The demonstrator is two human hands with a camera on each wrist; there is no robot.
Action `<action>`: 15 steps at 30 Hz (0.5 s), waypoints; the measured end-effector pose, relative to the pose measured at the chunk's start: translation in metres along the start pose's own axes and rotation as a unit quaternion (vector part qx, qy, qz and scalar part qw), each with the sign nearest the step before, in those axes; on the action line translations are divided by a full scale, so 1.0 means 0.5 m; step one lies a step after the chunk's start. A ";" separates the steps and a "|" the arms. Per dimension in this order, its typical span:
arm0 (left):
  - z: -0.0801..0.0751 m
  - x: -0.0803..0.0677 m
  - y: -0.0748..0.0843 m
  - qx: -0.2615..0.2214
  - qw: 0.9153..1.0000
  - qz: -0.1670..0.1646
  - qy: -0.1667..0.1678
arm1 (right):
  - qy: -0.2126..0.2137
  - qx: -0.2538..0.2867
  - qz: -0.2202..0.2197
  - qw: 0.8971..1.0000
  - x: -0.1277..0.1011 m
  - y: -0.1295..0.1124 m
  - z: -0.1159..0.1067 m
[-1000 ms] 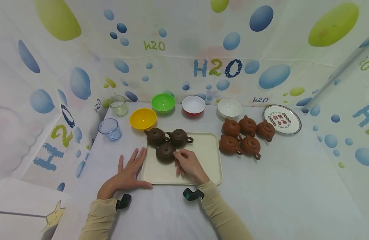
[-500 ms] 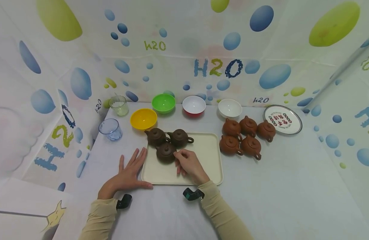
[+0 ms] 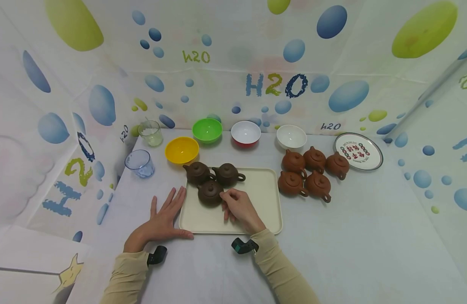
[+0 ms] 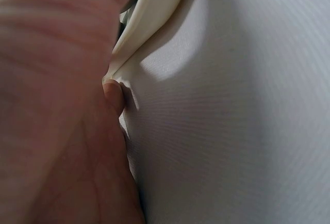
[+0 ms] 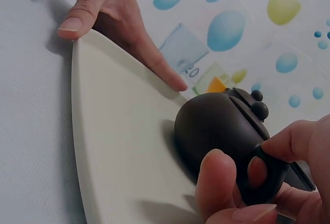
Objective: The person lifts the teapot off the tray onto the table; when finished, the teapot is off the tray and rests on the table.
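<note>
**Hands and teapot at rest on the tray**

Nothing has shifted since the earlier frames. The right hand (image 3: 238,207) pinches the handle of the near dark brown teapot (image 3: 209,193), which stands on the cream tray (image 3: 256,211) just left of that hand. The left hand (image 3: 161,221) lies flat, fingers spread, touching the tray's near-left edge.

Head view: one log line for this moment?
right hand: pinches handle of dark teapot | left hand: flat against tray edge | five brown teapots off tray
</note>
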State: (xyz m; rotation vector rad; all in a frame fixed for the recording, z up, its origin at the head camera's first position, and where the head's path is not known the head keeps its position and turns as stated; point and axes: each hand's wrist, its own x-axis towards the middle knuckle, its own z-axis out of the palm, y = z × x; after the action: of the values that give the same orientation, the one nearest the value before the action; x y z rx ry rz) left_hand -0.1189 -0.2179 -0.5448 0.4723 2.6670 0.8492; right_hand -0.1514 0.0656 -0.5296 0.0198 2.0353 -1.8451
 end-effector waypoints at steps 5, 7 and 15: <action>0.000 0.000 0.000 -0.009 1.000 0.008 0.006 | 0.000 0.001 0.000 1.000 0.001 0.001 0.000; 0.000 -0.002 0.001 -0.014 1.000 0.016 0.012 | 0.002 0.001 0.000 1.000 0.001 0.002 0.000; 0.001 -0.003 0.000 -0.018 1.000 0.021 0.014 | 0.004 0.008 0.008 1.000 -0.001 0.001 0.001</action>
State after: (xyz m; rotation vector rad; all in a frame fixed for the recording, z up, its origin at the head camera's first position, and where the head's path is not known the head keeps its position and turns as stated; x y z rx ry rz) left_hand -0.1172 -0.2184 -0.5449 0.5140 2.6717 0.9212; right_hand -0.1508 0.0651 -0.5298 0.0467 2.0190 -1.8557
